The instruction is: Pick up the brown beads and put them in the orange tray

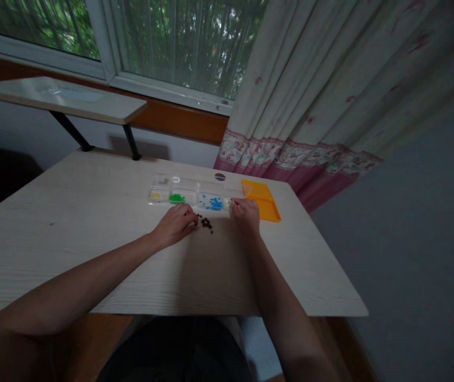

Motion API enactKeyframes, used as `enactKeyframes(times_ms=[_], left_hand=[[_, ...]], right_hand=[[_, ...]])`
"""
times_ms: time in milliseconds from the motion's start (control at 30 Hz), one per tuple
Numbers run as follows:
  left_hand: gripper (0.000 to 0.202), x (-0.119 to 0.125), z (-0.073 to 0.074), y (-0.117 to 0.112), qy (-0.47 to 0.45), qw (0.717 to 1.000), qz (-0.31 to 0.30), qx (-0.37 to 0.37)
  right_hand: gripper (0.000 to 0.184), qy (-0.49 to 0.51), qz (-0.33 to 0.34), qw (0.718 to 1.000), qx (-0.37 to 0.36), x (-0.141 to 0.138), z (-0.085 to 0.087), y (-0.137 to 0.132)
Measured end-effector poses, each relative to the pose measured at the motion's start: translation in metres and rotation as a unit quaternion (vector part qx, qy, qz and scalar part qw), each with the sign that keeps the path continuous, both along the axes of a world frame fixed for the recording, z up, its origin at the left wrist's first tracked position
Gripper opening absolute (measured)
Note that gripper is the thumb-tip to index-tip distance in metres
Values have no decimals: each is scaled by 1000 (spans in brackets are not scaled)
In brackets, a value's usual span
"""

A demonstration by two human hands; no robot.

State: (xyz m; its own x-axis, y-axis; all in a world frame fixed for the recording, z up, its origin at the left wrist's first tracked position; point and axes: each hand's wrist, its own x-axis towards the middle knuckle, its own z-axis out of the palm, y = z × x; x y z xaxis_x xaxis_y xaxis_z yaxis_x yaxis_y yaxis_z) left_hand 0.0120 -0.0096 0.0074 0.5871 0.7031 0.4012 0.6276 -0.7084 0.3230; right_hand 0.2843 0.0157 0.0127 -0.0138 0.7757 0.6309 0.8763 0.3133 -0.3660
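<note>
"What do you get from the head view?"

"The left hand (pixel 176 223) is curled, fingertips narrow, at the near edge of the dark bits (pixel 207 224) on the tabletop (pixel 131 212). I can't tell whether it grips one."

"And the right hand (pixel 247 213)?"

"Fingers drawn in, over the right end of the clear box (pixel 185 183), by some pale bits (pixel 227 202). They're small and dim there, so its hold is unclear too."

"What else?"

"Beyond the left hand, green bits (pixel 177 198) and yellow bits (pixel 155 195) in the box; between the hands, farther off, blue bits (pixel 215 202). Right of the right hand, an orange tray (pixel 267 207)."
</note>
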Motion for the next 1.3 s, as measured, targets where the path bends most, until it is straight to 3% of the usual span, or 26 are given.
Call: enactKeyframes(times_ms=[233, 400, 567, 733, 833, 1033, 1300], left_hand=[[18, -1, 1, 3, 27, 999, 29, 36], [23, -1, 1, 8, -117, 992, 33, -34], [30, 1, 2, 9, -274, 944, 67, -171], [36, 5, -4, 9, -364, 892, 39, -264], [39, 8, -6, 8, -383, 878, 31, -286], [44, 7, 1, 4, -343, 893, 47, -287], [47, 4, -4, 7, -269, 942, 44, -197]], right_hand=[[22, -16, 85, 996, 29, -26, -4, -10], [23, -63, 173, 983, 1, -47, 3, -20], [26, -90, 226, 970, 5, -69, 9, -31], [24, -75, 213, 974, 31, -78, 11, -38], [21, -76, 203, 976, 30, -80, 12, -39], [19, -73, 200, 977, 33, -81, 11, -39], [17, -90, 197, 976, 36, -82, 13, -42]])
